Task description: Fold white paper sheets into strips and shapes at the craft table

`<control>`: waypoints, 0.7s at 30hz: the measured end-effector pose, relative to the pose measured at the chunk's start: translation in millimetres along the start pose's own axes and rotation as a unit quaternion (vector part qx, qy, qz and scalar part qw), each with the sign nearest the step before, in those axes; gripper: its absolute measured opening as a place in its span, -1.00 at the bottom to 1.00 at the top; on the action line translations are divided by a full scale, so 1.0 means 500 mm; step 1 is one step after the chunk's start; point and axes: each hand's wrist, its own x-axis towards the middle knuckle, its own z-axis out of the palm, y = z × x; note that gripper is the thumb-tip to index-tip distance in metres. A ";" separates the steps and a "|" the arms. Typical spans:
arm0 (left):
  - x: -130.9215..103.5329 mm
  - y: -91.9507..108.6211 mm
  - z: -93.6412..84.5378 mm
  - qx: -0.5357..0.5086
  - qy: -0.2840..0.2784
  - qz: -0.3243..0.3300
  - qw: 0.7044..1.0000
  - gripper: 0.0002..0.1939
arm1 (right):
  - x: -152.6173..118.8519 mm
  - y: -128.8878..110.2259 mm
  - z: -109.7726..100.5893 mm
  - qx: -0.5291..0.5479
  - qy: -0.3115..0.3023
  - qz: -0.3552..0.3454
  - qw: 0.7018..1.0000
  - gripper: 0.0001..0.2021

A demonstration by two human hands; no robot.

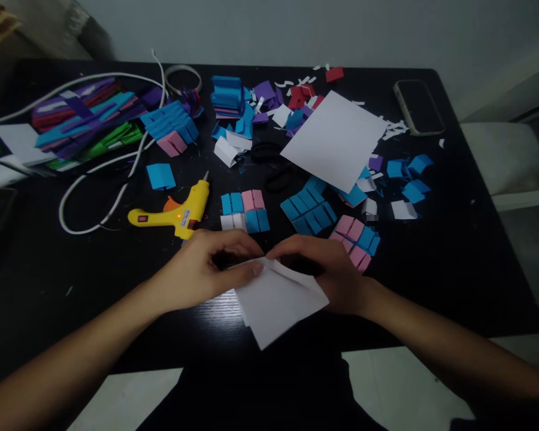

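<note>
A white paper sheet (278, 299), folded or doubled with its layers slightly offset, is between both hands near the front edge of the black table. My left hand (211, 266) pinches its upper left part, thumb lying on top of the paper. My right hand (327, 269) grips the upper right part, its fingers partly hidden behind the sheet. Just beyond the hands lie a block of blue, pink and white folded pieces (245, 209), a blue block (308, 209) and a pink and blue block (354, 239).
A yellow glue gun (191, 206) lies left of centre. Behind are a white cable (117, 203), a tape ring (184, 67), colored paper bundles (90, 120), dark scissors (276, 176), a white square sheet (336, 140), paper scraps and a phone (418, 106) at the back right.
</note>
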 end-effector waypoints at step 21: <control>0.001 -0.004 -0.007 -0.013 -0.044 -0.036 0.998 -0.90 | 0.004 0.004 -0.016 0.002 -0.034 -0.054 0.998 -0.65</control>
